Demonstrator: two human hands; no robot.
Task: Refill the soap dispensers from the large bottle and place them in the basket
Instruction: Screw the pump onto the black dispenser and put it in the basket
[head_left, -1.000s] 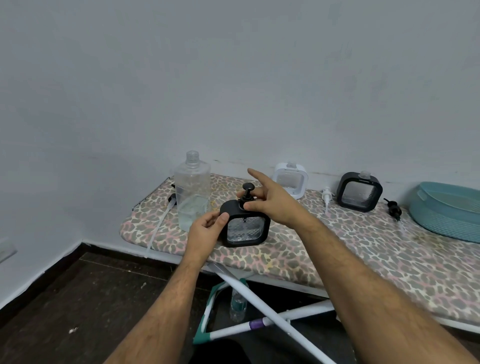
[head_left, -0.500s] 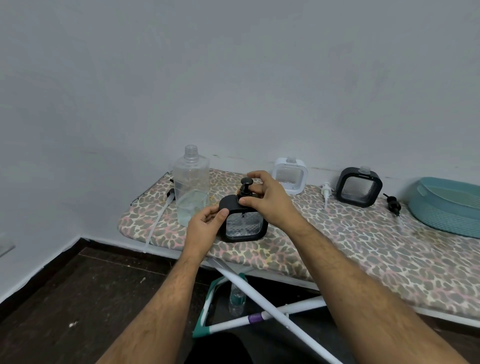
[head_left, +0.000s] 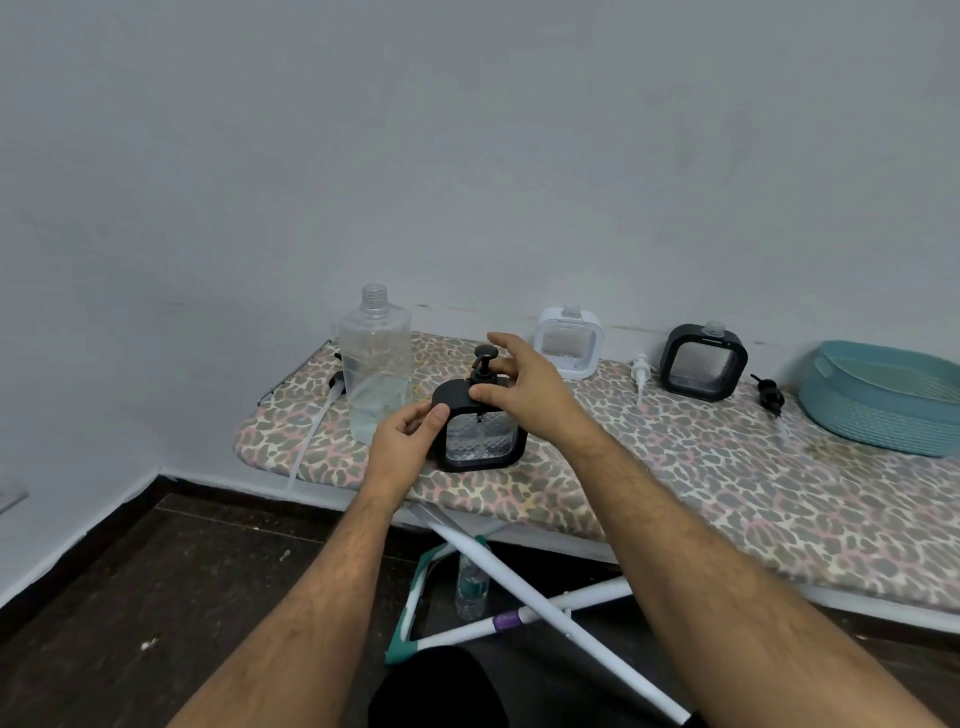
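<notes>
The black dispenser (head_left: 480, 423) at the ironing board's (head_left: 675, 467) near edge is gripped by the left hand (head_left: 402, 441), while its pump (head_left: 483, 366) is pinched by the right hand's (head_left: 524, 389) fingers (head_left: 480, 396). Soap shows inside. Two open dispensers (head_left: 569, 342) (head_left: 704, 361) wait unfilled beside loose pumps, and nothing is seen in the basket (head_left: 883, 395).

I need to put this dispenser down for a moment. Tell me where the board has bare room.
The widest bare patch is the near side of the ironing board, right of the black dispenser and in front of the white dispenser, second black dispenser and basket. The left end is crowded by the large bottle and both hands.
</notes>
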